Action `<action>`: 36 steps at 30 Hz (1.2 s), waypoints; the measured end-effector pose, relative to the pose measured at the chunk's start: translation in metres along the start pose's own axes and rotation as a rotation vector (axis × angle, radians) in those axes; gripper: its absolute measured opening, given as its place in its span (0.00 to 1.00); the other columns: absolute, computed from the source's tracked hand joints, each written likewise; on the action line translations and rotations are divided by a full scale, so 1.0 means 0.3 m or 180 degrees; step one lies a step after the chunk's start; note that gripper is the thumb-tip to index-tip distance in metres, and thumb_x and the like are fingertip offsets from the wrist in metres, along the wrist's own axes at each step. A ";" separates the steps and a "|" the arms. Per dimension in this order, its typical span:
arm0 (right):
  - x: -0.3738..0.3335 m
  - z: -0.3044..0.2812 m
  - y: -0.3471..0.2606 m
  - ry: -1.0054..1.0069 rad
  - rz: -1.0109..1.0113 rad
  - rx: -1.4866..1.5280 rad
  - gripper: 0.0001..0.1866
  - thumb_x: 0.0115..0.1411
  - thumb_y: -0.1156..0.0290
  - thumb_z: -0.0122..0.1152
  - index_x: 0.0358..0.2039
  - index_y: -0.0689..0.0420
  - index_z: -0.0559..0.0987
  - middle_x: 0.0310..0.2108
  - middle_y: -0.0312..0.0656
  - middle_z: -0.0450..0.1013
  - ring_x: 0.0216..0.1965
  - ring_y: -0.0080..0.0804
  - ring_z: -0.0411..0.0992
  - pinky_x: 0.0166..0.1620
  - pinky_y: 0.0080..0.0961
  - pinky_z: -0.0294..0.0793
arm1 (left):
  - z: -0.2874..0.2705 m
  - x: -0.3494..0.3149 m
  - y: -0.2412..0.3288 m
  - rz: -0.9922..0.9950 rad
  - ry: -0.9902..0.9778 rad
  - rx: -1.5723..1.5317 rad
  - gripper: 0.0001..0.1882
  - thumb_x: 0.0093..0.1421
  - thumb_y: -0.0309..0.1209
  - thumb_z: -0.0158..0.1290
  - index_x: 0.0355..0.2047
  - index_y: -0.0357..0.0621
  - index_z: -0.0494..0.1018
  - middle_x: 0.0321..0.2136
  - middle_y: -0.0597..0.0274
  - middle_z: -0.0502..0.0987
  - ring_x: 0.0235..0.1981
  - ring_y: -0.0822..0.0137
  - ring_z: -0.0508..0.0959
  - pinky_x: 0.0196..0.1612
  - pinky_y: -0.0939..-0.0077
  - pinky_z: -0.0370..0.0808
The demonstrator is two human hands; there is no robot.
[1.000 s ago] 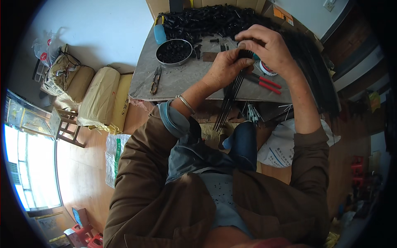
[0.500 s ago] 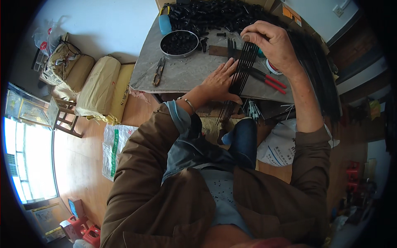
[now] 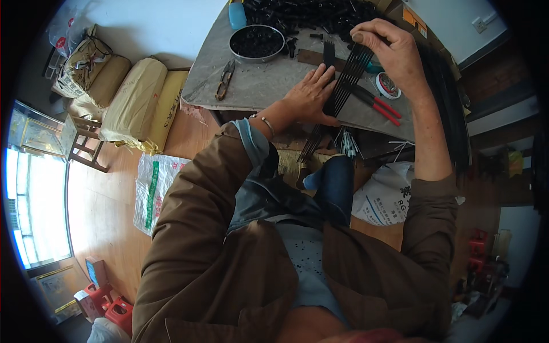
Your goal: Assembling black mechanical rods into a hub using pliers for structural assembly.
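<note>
My right hand [image 3: 394, 51] is closed, with thumb and fingers pinching the upper ends of a row of thin black rods [image 3: 350, 73]. The rods slant down toward my knees, and their lower ends stick out past the table's near edge. My left hand [image 3: 309, 97] lies flat over the rods' middle with fingers stretched and the thumb apart. Just beyond its fingertips, a flat black piece with a toothed end [image 3: 329, 52] lies across a brown bar [image 3: 307, 56]. Red-handled pliers [image 3: 377, 104] rest right of the rods, their jaws partly hidden behind them.
On the grey table [image 3: 197, 86] are a bowl of small black parts [image 3: 256, 44], snips [image 3: 225, 80], a round white tin [image 3: 389, 86] and a heap of black fittings [image 3: 309, 14]. Long black rods [image 3: 452, 108] line the right side. Thin white sticks [image 3: 347, 143] poke out below the table edge.
The whole view has shifted, with the table sitting higher in the picture. My right hand keeps its pinch and is slightly farther right. My left hand stays flat on the rods.
</note>
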State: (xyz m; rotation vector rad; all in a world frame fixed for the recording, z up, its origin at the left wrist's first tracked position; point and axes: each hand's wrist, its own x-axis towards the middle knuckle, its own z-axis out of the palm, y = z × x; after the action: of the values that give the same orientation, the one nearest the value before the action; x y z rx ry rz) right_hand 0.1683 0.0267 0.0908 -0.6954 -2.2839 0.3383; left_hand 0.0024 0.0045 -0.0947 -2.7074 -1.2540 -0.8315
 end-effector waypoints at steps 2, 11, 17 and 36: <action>-0.007 -0.003 -0.013 0.0025 0.0068 -0.0001 0.10 0.61 0.69 0.58 0.39 0.60 0.80 0.33 0.35 0.77 0.38 0.22 0.76 0.43 0.16 0.75 | 0.003 0.000 -0.005 0.0004 -0.0027 -0.0029 0.54 0.45 0.66 0.54 0.59 0.30 0.60 0.64 0.35 0.51 0.66 0.40 0.48 0.67 0.55 0.47; 0.003 -0.045 -0.066 -0.0374 0.0248 0.0257 0.13 0.62 0.64 0.58 0.42 0.59 0.80 0.34 0.35 0.77 0.40 0.23 0.74 0.46 0.19 0.73 | -0.028 -0.099 0.039 -0.0084 -0.0018 -0.0013 0.52 0.48 0.65 0.53 0.60 0.31 0.59 0.64 0.36 0.51 0.66 0.42 0.49 0.66 0.54 0.48; 0.006 -0.097 0.364 0.0866 0.1563 0.0832 0.13 0.62 0.63 0.58 0.40 0.59 0.80 0.29 0.33 0.75 0.27 0.18 0.70 0.33 0.14 0.70 | -0.036 -0.092 0.061 -0.0160 -0.0054 -0.0060 0.52 0.46 0.64 0.54 0.60 0.34 0.59 0.64 0.40 0.52 0.67 0.45 0.49 0.66 0.52 0.47; -0.064 -0.010 0.728 -0.0668 0.2201 -0.1701 0.14 0.54 0.65 0.60 0.41 0.50 0.82 0.37 0.41 0.78 0.40 0.33 0.76 0.45 0.26 0.71 | -0.103 -0.085 0.027 -0.0323 -0.0298 -0.0548 0.51 0.45 0.60 0.58 0.59 0.33 0.60 0.65 0.45 0.51 0.68 0.48 0.47 0.67 0.49 0.45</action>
State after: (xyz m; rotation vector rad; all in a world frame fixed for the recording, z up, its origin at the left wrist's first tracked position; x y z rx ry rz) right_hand 0.2657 0.1951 -0.0105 -1.8051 -2.2724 0.1058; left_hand -0.0193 -0.0266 -0.0793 -2.8680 -1.4115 -0.8706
